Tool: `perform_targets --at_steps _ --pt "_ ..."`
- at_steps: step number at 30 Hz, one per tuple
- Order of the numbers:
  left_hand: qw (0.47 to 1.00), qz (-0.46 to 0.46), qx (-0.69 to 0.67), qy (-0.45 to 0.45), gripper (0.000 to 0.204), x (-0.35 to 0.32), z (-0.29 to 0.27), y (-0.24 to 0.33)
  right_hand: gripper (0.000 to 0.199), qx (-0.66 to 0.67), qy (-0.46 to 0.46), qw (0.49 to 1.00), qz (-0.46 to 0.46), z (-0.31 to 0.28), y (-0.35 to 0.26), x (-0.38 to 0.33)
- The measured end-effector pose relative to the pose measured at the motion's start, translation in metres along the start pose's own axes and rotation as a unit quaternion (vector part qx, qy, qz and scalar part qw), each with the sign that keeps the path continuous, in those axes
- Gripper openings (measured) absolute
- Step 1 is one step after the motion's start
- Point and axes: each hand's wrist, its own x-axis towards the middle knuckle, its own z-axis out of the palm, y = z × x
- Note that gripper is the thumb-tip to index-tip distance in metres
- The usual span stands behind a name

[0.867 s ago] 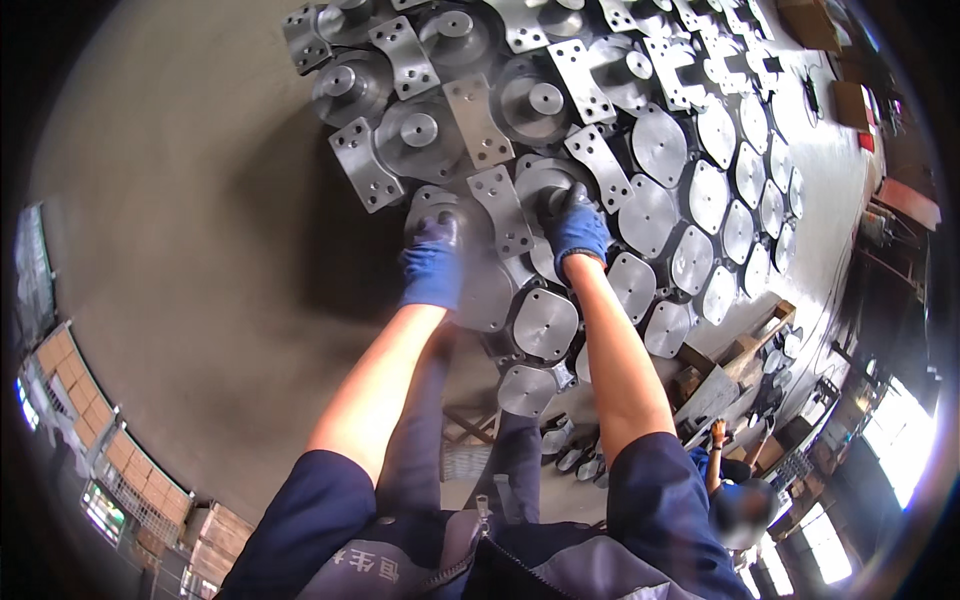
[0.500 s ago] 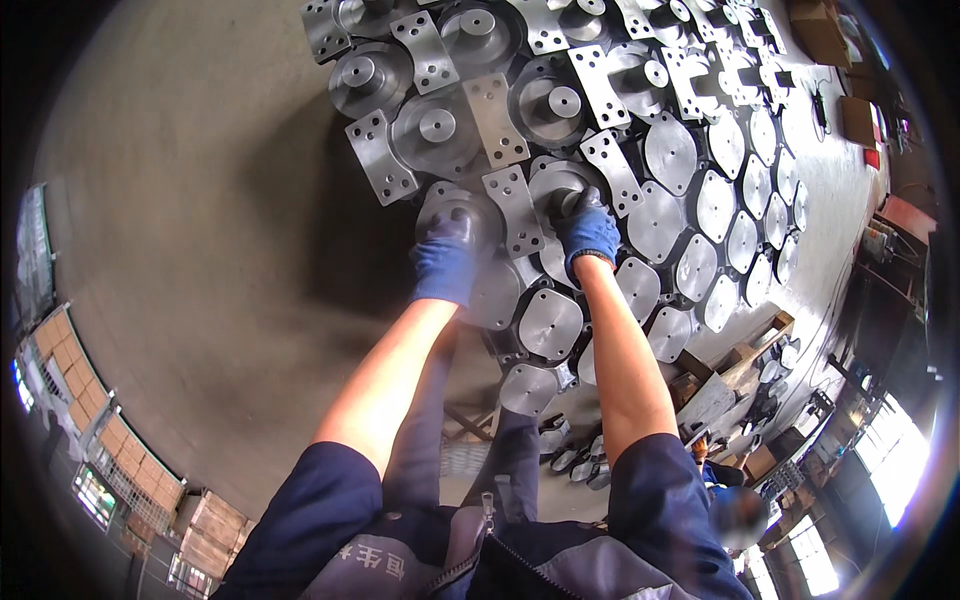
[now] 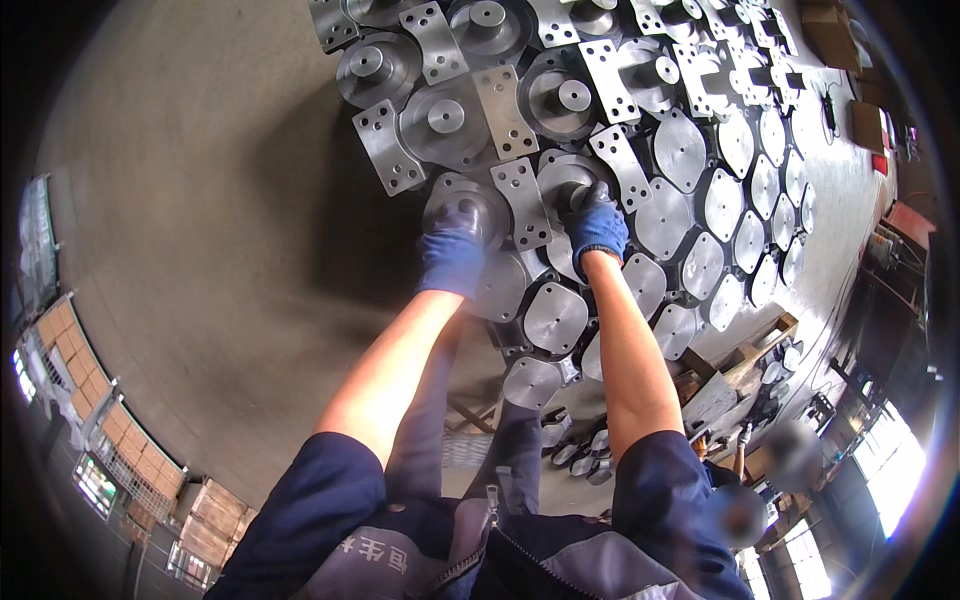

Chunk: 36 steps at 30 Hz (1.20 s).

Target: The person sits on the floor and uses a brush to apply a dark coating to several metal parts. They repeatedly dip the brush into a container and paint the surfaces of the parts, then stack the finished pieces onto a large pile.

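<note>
Both my hands wear blue gloves and reach down to grey metal parts laid out on the concrete floor. My left hand [image 3: 452, 250] rests on a round flanged disc [image 3: 478, 205] with a raised hub. My right hand [image 3: 597, 228] grips the hub of a second round disc [image 3: 560, 180] to its right. Between the two discs lies a drilled rectangular plate [image 3: 524, 200]. Flat rounded plates [image 3: 555, 318] lie just below my wrists. My fingers hide the hubs they hold.
Rows of similar hubbed discs [image 3: 440, 118], drilled plates and flat oval plates [image 3: 680, 150] cover the floor ahead and to the right. Bare concrete floor [image 3: 220, 230] spreads to the left. A wooden pallet [image 3: 750, 355] and small parts sit lower right, with another person [image 3: 795, 450] nearby.
The view has tilted, so the parts and my hands sit lower in the picture. Both hands stay on the same two discs, pressed closer over their hubs.
</note>
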Motion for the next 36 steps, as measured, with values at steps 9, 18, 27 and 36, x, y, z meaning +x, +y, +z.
perform_targets --at_steps 9,18,27,36 --pt "0.981 0.115 0.135 0.074 0.055 -0.009 0.006 -0.004 0.049 0.108 0.042 0.993 -0.017 0.012 0.007 0.001" --pt "0.965 0.153 0.173 0.126 0.065 -0.005 0.019 -0.020 0.062 0.174 0.058 0.983 0.014 0.020 0.008 -0.003" --pt "0.981 0.130 0.133 0.049 0.076 -0.011 -0.007 -0.007 0.038 0.136 0.048 0.989 -0.029 0.009 0.005 -0.003" --pt "0.974 0.150 0.150 0.085 0.066 -0.008 0.002 -0.008 0.024 0.161 0.071 0.984 -0.002 0.023 0.012 0.006"
